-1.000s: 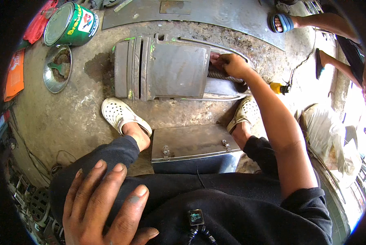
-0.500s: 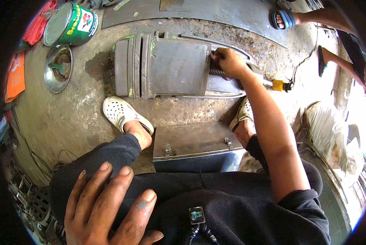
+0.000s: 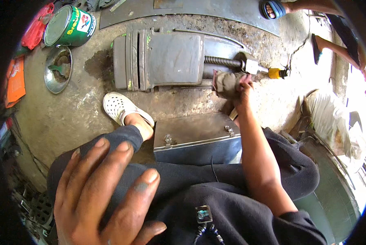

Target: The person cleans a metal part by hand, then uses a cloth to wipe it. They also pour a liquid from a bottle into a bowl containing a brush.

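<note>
A big grey machine vise (image 3: 175, 59) lies on the concrete floor, its jaws (image 3: 139, 61) at the left and its bare threaded screw (image 3: 224, 61) showing to the right. My right hand (image 3: 245, 93) is closed on a bunched, dirty grey-and-pink rag (image 3: 228, 84), held at the near side of the vise beside the screw. A yellow and black piece (image 3: 277, 73) sits at the end of the shaft. Raised over my left thigh, my left hand (image 3: 105, 196) is open and holds nothing, its fingers apart and stained dark.
A metal box (image 3: 197, 132) with two latches stands between my legs. Far left are a green paint can (image 3: 75, 30), a metal bowl (image 3: 64, 57) with a green brush in it, and an orange packet (image 3: 15, 81). Another person's sandalled foot (image 3: 274, 10) and white plastic bags (image 3: 334, 118) are at the right.
My right hand has moved from the screw toward me, bringing the rag with it, and the screw is now uncovered. My right foot has shifted out of sight. The left hand remains open.
</note>
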The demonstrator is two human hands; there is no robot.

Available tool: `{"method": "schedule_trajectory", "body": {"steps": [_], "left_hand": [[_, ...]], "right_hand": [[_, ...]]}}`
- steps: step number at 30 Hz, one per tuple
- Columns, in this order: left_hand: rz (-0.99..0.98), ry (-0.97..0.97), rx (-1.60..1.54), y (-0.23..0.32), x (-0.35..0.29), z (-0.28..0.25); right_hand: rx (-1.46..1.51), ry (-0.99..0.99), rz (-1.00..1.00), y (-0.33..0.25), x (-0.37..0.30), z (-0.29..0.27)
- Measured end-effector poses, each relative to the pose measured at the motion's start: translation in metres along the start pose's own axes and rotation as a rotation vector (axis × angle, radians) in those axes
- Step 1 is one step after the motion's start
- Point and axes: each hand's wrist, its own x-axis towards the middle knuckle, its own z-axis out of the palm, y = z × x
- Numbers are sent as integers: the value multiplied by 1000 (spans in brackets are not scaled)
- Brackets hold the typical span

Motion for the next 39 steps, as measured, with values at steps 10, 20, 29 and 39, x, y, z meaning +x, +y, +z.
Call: {"method": "schedule_trajectory", "body": {"steps": [10,20,29,39], "left_hand": [[-181,-77,110,15,9,8],[-133,-73,73,13,12,7],[-128,-107,62,9,11,8],[-99,-118,83,15,14,4]], "right_hand": [[-584,436,-544,48,-23,62],[-1260,136,-241,25,-58,79],[-1290,-102,-681,26,-40,67],[-1487,-1013,-677,-29,-25,7]]}}
